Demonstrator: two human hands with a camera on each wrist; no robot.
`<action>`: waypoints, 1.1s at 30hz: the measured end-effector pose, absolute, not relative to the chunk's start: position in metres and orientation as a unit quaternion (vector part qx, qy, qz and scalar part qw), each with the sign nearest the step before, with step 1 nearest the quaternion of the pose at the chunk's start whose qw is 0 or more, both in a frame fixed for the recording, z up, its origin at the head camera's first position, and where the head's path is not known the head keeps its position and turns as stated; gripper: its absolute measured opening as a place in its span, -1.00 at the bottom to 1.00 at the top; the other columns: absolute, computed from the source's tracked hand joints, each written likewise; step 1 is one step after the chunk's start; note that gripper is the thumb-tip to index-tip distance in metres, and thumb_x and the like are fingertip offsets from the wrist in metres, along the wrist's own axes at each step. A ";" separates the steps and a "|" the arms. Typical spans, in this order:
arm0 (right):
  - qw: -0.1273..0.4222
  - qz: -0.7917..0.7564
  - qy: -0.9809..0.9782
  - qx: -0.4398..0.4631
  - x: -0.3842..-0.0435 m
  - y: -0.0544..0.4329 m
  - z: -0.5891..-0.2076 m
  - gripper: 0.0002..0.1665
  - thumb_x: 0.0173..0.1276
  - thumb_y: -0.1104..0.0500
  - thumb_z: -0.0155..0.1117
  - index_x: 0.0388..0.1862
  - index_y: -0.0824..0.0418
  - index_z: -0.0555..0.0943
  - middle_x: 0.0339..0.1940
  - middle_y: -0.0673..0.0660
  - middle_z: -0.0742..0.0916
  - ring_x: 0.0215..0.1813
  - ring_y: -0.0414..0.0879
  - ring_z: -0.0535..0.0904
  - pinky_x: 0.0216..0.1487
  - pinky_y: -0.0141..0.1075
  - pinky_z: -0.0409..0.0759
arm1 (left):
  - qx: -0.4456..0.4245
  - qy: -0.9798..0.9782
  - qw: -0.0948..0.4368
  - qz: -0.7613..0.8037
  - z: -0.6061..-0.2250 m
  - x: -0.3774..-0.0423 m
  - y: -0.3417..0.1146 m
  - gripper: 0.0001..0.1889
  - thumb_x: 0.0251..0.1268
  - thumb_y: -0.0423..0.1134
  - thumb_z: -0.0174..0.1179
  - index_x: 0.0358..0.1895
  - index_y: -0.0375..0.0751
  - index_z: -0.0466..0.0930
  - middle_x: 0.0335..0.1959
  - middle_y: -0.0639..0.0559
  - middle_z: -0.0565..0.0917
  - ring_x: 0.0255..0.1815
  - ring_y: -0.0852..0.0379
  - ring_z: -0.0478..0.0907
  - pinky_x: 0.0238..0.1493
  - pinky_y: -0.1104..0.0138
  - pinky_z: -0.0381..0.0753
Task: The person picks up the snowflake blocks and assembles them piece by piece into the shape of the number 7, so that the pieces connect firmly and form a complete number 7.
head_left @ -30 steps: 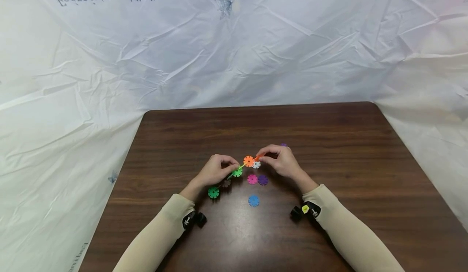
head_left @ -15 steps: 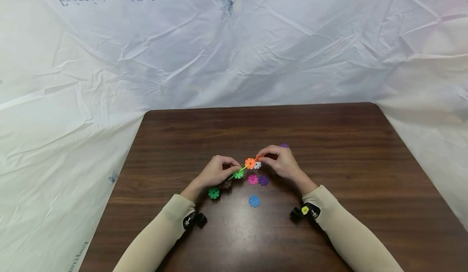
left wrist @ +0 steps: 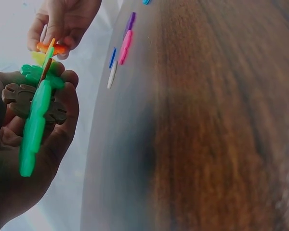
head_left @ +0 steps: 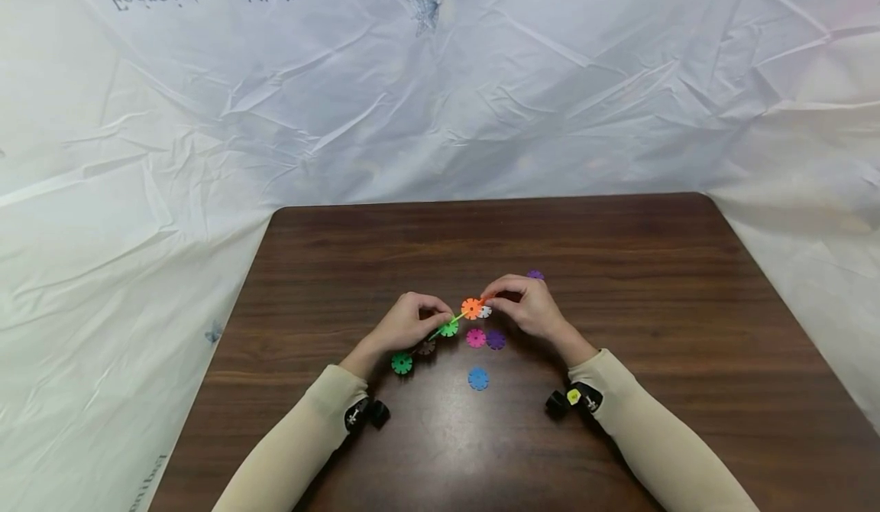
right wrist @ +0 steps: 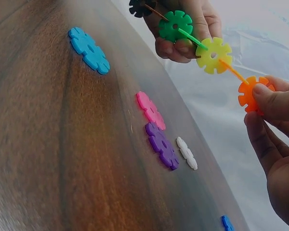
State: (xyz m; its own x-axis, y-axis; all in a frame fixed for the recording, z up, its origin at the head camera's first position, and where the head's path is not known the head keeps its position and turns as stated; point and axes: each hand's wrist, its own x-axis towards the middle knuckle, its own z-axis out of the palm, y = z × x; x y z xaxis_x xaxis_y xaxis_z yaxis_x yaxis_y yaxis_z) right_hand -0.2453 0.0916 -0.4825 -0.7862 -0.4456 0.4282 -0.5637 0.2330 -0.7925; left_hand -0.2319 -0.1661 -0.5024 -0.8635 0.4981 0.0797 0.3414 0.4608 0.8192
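A chain of notched plastic snowflake discs stretches between both hands above the table. My left hand (head_left: 406, 322) pinches it by a green disc (right wrist: 176, 26) in the middle. Beyond that, a bright green piece seen edge-on joins a yellow disc (right wrist: 214, 55). An orange disc (head_left: 471, 309) follows, and an orange-red disc (right wrist: 250, 95) ends the chain. My right hand (head_left: 532, 307) pinches this end disc between thumb and fingers. On the left side the chain runs down through a brown disc (left wrist: 18, 98) to another green disc (head_left: 402, 363).
Loose discs lie on the brown wooden table (head_left: 619, 283): white (right wrist: 186, 153), pink (head_left: 476, 338), purple (head_left: 496, 339) and light blue (head_left: 478, 378). Another purple-blue disc (head_left: 535, 275) lies just behind the right hand. A pale printed sheet (head_left: 440, 115) hangs around the table's far and side edges.
The orange disc has dipped slightly toward me and the chain has tilted a little with it. Both hands keep their grip and stay almost in place.
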 end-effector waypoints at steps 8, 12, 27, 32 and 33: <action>0.064 0.524 -0.784 0.326 -0.242 0.090 -0.484 -0.88 0.21 0.46 0.36 -0.30 0.32 0.73 -0.27 0.18 0.77 -0.22 -0.05 0.69 -0.22 -0.34 0.64 | 0.257 0.856 0.077 0.442 -0.502 -0.231 -0.166 -0.87 0.39 -0.18 0.20 -0.22 -0.03 0.75 -0.36 0.14 0.73 -0.42 0.26 0.59 -0.33 0.34 0.60; 0.070 0.523 -0.784 0.328 -0.241 0.090 -0.485 -0.88 0.19 0.47 0.37 -0.31 0.32 0.73 -0.28 0.19 0.77 -0.23 -0.05 0.68 -0.23 -0.32 0.64 | 0.265 0.857 0.070 0.437 -0.502 -0.231 -0.166 -0.88 0.39 -0.21 0.21 -0.22 -0.06 0.75 -0.34 0.12 0.74 -0.41 0.27 0.60 -0.32 0.35 0.61; 0.124 0.523 -0.765 0.354 -0.236 0.082 -0.492 -0.85 0.12 0.53 0.38 -0.37 0.36 0.73 -0.32 0.23 0.77 -0.25 0.05 0.70 -0.22 -0.48 0.61 | 0.256 0.867 0.030 0.427 -0.505 -0.228 -0.165 -0.87 0.37 -0.19 0.23 -0.29 -0.07 0.76 -0.44 0.15 0.72 -0.51 0.30 0.54 -0.44 0.40 0.55; 0.123 0.521 -0.764 0.361 -0.234 0.082 -0.495 -0.86 0.12 0.53 0.39 -0.37 0.37 0.73 -0.32 0.25 0.77 -0.26 0.08 0.70 -0.22 -0.44 0.62 | 0.257 0.869 0.027 0.423 -0.507 -0.226 -0.165 -0.88 0.36 -0.19 0.24 -0.30 -0.06 0.76 -0.46 0.17 0.72 -0.54 0.31 0.54 -0.45 0.41 0.55; 0.123 0.520 -0.764 0.362 -0.233 0.082 -0.495 -0.86 0.12 0.52 0.39 -0.37 0.37 0.73 -0.32 0.25 0.77 -0.26 0.08 0.70 -0.22 -0.43 0.63 | 0.257 0.869 0.027 0.423 -0.508 -0.226 -0.165 -0.87 0.36 -0.19 0.24 -0.30 -0.06 0.76 -0.46 0.17 0.72 -0.53 0.31 0.54 -0.45 0.41 0.55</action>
State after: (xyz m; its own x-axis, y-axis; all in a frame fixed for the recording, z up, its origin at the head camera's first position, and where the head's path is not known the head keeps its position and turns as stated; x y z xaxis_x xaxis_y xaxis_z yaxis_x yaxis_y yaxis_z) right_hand -0.2335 0.0818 -0.4952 -0.7072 -0.4252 0.5648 -0.6813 0.1966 -0.7051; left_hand -0.2261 -0.1646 -0.5076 -0.8669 0.4685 0.1703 0.4231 0.5109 0.7483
